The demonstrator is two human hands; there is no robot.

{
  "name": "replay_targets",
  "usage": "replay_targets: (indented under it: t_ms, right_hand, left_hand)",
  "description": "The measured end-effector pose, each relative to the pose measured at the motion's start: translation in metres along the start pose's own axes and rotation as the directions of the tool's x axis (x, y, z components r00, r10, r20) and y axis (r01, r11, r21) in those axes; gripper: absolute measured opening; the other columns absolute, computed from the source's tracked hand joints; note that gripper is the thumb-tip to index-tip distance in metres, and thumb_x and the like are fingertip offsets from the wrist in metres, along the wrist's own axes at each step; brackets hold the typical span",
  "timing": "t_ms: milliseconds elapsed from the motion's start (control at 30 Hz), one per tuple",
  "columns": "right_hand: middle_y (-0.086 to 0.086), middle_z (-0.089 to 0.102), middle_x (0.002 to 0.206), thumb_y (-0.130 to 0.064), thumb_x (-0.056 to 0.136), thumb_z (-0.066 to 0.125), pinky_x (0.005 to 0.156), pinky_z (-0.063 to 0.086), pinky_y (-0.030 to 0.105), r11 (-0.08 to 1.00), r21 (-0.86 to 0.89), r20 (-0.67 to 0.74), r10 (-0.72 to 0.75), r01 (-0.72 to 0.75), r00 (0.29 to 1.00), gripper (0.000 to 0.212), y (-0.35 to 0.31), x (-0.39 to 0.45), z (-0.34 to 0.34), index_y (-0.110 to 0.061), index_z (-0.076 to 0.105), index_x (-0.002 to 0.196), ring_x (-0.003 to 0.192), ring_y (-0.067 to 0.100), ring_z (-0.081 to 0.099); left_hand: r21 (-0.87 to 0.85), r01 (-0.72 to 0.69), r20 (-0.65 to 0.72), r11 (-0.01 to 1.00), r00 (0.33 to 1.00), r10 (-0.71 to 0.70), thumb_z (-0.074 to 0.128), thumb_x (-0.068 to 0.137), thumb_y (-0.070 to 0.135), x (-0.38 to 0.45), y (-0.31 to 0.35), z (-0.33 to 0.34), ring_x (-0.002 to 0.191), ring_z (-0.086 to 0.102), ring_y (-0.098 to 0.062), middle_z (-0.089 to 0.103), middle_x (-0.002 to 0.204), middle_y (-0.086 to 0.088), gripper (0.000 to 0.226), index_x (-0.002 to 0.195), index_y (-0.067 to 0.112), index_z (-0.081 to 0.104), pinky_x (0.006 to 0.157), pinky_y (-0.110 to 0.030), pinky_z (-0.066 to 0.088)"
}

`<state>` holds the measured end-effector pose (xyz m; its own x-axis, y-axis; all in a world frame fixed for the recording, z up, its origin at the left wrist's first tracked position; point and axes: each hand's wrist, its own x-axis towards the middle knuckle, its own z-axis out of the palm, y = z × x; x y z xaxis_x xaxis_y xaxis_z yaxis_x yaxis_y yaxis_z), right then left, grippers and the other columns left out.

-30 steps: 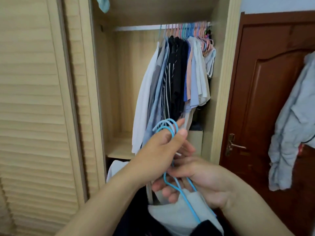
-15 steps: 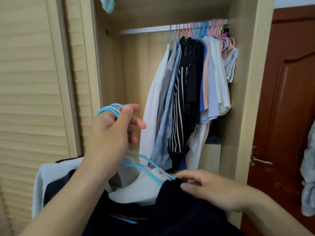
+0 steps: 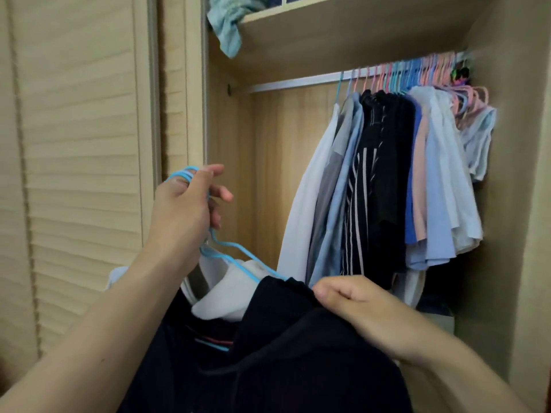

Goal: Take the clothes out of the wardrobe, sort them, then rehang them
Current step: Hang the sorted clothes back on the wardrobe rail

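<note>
My left hand [image 3: 185, 204] grips the hooks of several blue hangers [image 3: 238, 260] in front of the open wardrobe. White [image 3: 229, 296] and black garments [image 3: 283, 338] hang from them, low in the view. My right hand [image 3: 354, 299] pinches the shoulder of the black garment. Inside the wardrobe, a metal rail [image 3: 298, 81] carries a packed row of shirts [image 3: 387, 180] on pink and blue hangers, all pushed to the right end. The rail's left half is bare.
A louvred sliding door [image 3: 77, 174] stands at the left. The shelf [image 3: 343, 28] above the rail holds a crumpled teal cloth [image 3: 229, 22]. The wardrobe's right side panel [image 3: 533, 204] borders the hanging clothes.
The view has turned left and closer to the wardrobe. My left hand has carried the hanger hooks up and to the left; my right hand moved from the hanger necks onto the black garment's shoulder.
</note>
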<state>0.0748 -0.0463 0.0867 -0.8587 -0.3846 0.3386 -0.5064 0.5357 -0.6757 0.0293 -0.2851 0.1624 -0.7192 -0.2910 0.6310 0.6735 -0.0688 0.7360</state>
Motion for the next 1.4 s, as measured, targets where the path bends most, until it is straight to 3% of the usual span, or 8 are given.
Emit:
replay_targets:
  t_ms: [233, 434, 700, 800, 1000, 1101, 1267, 1401]
  right_hand:
    - [-0.010, 0.059, 0.060, -0.042, 0.092, 0.061, 0.061, 0.044, 0.034, 0.875, -0.481, -0.431, -0.182, -0.055, 0.884, 0.028, 0.013, 0.043, -0.013, -0.029, 0.058, 0.067, 0.060, 0.007, 0.055]
    - [0.000, 0.064, 0.064, -0.038, 0.092, 0.064, 0.064, 0.048, 0.035, 0.800, -0.473, -0.601, 0.014, -0.369, 0.799, 0.031, -0.013, 0.080, -0.021, -0.017, 0.064, 0.069, 0.066, 0.018, 0.059]
    - [0.003, 0.060, 0.075, -0.034, 0.096, 0.060, 0.066, 0.040, 0.032, 0.602, -0.473, -0.747, 0.113, -0.643, 0.655, 0.030, -0.063, 0.161, -0.002, -0.019, 0.061, 0.070, 0.077, 0.024, 0.059]
    - [0.005, 0.060, 0.079, -0.034, 0.096, 0.060, 0.062, 0.036, 0.030, 0.591, -0.459, -0.811, 0.025, -0.663, 0.584, 0.030, -0.114, 0.203, -0.031, -0.016, 0.061, 0.072, 0.071, 0.021, 0.055]
    - [0.023, 0.064, 0.113, -0.027, 0.094, 0.059, 0.076, 0.042, 0.035, 0.587, -0.461, -0.874, -0.168, -0.665, 0.457, 0.017, -0.175, 0.324, -0.100, -0.011, 0.055, 0.090, 0.102, 0.040, 0.060]
    - [0.024, 0.062, 0.119, -0.025, 0.097, 0.054, 0.082, 0.045, 0.038, 0.536, -0.504, -0.853, -0.184, -0.678, 0.488, 0.021, -0.158, 0.361, -0.110, -0.006, 0.060, 0.104, 0.110, 0.041, 0.058]
    - [0.024, 0.063, 0.115, -0.017, 0.096, 0.053, 0.074, 0.042, 0.036, 0.480, -0.569, -0.810, -0.191, -0.667, 0.554, 0.012, -0.110, 0.409, -0.111, -0.007, 0.058, 0.097, 0.107, 0.041, 0.060]
    - [0.024, 0.064, 0.111, -0.016, 0.095, 0.053, 0.073, 0.041, 0.035, 0.487, -0.588, -0.792, -0.184, -0.646, 0.582, 0.012, -0.084, 0.442, -0.126, -0.008, 0.052, 0.086, 0.104, 0.040, 0.061]
  left_hand:
    - [-0.156, 0.080, 0.084, 0.985, 0.994, -0.067, 0.045, 0.106, 0.016, 0.011, -0.038, -0.011, 0.100, 0.074, -0.015, 0.078, 0.105, -0.001, 0.026, 0.122, 0.009, 0.064, 0.085, -0.040, 0.060]
    - [-0.168, 0.143, 0.161, 0.975, 0.980, -0.116, 0.041, 0.108, 0.017, 0.035, -0.083, -0.051, 0.093, 0.076, -0.024, 0.078, 0.103, -0.003, 0.026, 0.118, 0.011, 0.064, 0.066, -0.036, 0.064]
    - [0.059, -0.226, 0.347, 0.972, 0.918, 0.192, 0.041, 0.107, 0.028, 0.134, -0.074, -0.069, 0.109, 0.066, -0.006, 0.070, 0.124, 0.011, 0.032, 0.100, 0.029, 0.073, 0.104, -0.034, 0.049]
    - [0.281, -0.405, 0.371, 0.870, 0.882, 0.291, 0.046, 0.104, 0.029, 0.194, -0.058, -0.067, 0.131, 0.049, -0.002, 0.054, 0.145, 0.017, 0.038, 0.139, 0.022, 0.061, 0.105, -0.014, 0.030]
    - [0.447, -0.466, 0.403, 0.764, 0.867, 0.292, 0.045, 0.091, 0.006, 0.322, -0.041, -0.045, 0.138, 0.047, -0.026, 0.046, 0.156, -0.002, 0.067, 0.157, 0.014, 0.031, 0.113, -0.034, 0.035]
    - [0.527, -0.458, 0.445, 0.716, 0.866, 0.227, 0.045, 0.082, 0.015, 0.364, -0.075, -0.033, 0.143, 0.039, -0.036, 0.047, 0.149, -0.012, 0.075, 0.155, 0.014, 0.028, 0.116, -0.044, 0.036]
    - [0.750, -0.550, 0.447, 0.367, 0.831, 0.331, 0.043, 0.092, 0.027, 0.401, -0.132, -0.010, 0.155, -0.014, -0.032, -0.010, 0.168, -0.015, 0.088, 0.158, -0.001, -0.008, 0.126, -0.039, -0.008]
    - [0.739, -0.573, 0.419, 0.354, 0.802, 0.425, 0.050, 0.087, 0.017, 0.403, -0.149, 0.002, 0.154, -0.016, -0.034, -0.016, 0.166, -0.020, 0.097, 0.155, -0.004, -0.015, 0.124, -0.036, -0.011]
